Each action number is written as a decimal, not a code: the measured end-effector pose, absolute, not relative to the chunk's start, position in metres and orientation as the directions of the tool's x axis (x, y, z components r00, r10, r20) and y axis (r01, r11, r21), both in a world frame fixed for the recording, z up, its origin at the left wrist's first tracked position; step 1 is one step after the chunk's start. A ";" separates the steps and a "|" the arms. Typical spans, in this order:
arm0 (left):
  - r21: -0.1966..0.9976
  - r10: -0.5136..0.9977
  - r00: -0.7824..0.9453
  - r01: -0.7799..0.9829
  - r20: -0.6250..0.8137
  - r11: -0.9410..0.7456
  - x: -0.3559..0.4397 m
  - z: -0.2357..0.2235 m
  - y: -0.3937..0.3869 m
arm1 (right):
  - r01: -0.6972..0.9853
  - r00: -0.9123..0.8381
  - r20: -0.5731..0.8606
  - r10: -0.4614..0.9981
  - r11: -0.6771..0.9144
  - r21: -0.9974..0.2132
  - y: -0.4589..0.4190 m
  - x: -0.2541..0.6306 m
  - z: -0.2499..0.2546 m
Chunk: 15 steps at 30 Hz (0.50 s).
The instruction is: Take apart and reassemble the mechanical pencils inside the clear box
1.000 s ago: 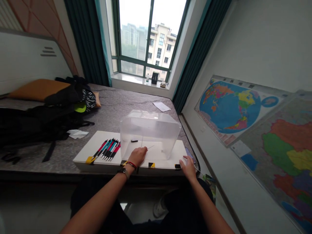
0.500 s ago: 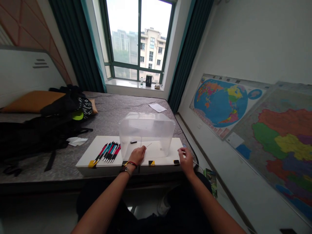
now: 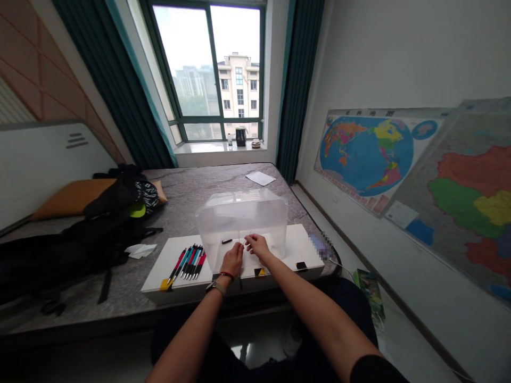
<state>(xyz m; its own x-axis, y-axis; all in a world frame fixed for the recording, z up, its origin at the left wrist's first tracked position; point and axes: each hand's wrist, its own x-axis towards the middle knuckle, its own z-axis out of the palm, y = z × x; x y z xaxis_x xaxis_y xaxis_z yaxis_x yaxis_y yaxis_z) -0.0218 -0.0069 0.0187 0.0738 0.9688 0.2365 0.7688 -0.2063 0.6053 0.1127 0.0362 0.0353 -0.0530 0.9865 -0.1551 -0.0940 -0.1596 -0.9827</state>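
Observation:
My left hand (image 3: 232,259) is closed in a pinch at the open front of a clear plastic box (image 3: 271,213) lying on its side. A thin rod, like a pen refill, rises from its fingertips. My right hand (image 3: 256,247) meets it there, fingers pinched close to the rod; what they hold is too small to make out. A short black pen part (image 3: 227,241) lies just beyond my left hand. To the left, several pens (image 3: 189,261) in red, teal and black lie side by side on the white board (image 3: 171,250).
The board rests on a grey mattress (image 3: 179,186), with black-and-yellow tape (image 3: 260,272) along its front edge. A black bag (image 3: 72,244) and a crumpled tissue (image 3: 140,250) lie left. A white sheet (image 3: 260,178) lies at the back; a blurred object (image 3: 320,246) sits right.
My right hand has moved left from the board's right end to meet my left hand at the thin rod. The camera view has shifted a little.

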 end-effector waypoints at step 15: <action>0.751 0.963 -0.040 0.635 0.268 -0.182 -0.025 0.018 -0.008 | -0.280 -0.048 -0.587 0.808 -0.575 -0.769 0.082 0.073 0.049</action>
